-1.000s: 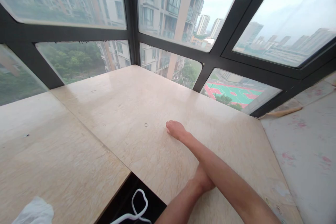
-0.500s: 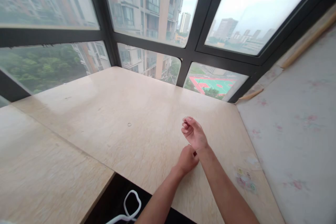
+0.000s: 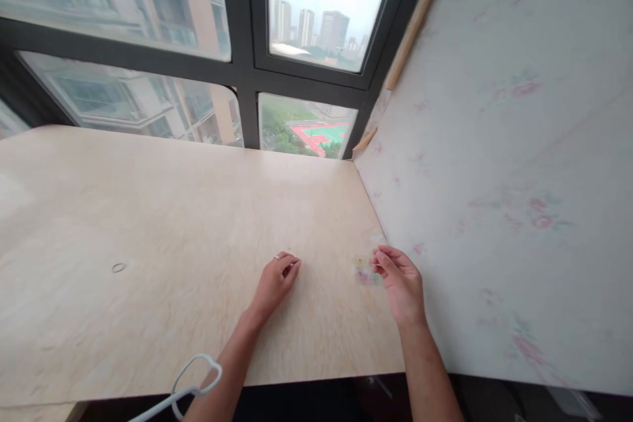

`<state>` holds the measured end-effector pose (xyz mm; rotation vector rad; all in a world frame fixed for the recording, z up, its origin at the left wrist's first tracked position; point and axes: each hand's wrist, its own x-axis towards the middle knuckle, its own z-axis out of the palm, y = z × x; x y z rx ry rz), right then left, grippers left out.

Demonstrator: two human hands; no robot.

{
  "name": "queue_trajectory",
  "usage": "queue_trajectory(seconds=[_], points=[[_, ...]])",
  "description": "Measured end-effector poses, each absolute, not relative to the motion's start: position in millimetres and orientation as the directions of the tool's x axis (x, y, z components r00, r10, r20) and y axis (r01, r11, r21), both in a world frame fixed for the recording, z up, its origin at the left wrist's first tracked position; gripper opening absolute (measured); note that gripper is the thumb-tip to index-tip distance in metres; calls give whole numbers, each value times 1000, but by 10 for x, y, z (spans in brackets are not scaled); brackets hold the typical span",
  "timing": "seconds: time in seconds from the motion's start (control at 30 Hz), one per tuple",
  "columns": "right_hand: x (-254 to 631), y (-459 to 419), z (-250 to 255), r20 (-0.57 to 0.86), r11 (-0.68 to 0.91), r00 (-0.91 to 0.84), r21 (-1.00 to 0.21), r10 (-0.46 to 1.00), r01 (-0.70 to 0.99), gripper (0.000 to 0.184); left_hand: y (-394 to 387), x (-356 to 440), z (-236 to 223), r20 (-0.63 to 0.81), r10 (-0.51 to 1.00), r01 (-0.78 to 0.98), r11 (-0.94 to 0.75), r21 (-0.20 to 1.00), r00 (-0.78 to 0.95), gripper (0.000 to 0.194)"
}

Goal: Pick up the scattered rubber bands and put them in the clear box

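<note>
My left hand (image 3: 275,282) rests palm down on the beige marble-look table (image 3: 173,224), fingers stretched out, with a ring on one finger. My right hand (image 3: 401,280) hovers near the table's right edge, its fingertips touching a small clear sheet of coloured stickers (image 3: 366,272) that lies flat on the surface. I cannot tell whether the fingers pinch the sheet. A small thin ring (image 3: 118,268) lies alone on the table far to the left of both hands.
A floral-patterned wall panel (image 3: 504,165) rises along the table's right side. Dark-framed windows (image 3: 242,72) stand behind the table. A white looped cord (image 3: 195,377) hangs at the near edge, left of my left arm.
The view has swung right. My right hand came down from a raised pinch to the sticker sheet at the right edge. My left hand moved out from under the right arm and lies flat.
</note>
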<state>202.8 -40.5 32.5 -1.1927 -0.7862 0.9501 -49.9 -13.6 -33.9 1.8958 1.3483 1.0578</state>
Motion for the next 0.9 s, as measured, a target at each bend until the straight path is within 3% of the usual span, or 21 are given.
queue_trajectory(seconds=[0.17,0.37,0.57,0.8,0.9], points=[[2291,-557,221,54,65,527,-998,848,-3,32,-157,-495,-318,260,937,519,-346,782,232,23],[2399,-569,56,115,20,504,-982,856,189,32,-166,-494,-307,262,943,522,-331,786,203,22],[2471,-606,59,216,-40,415,-848,884,528,31,-151,-494,-345,267,948,519,-318,793,172,24],[2407,-841,-24,300,-29,456,-809,838,586,29,-149,-506,-359,274,948,488,-319,813,162,22],[2326,-962,-194,327,38,376,-795,867,605,27,-167,-514,-340,269,953,468,-303,830,141,24]])
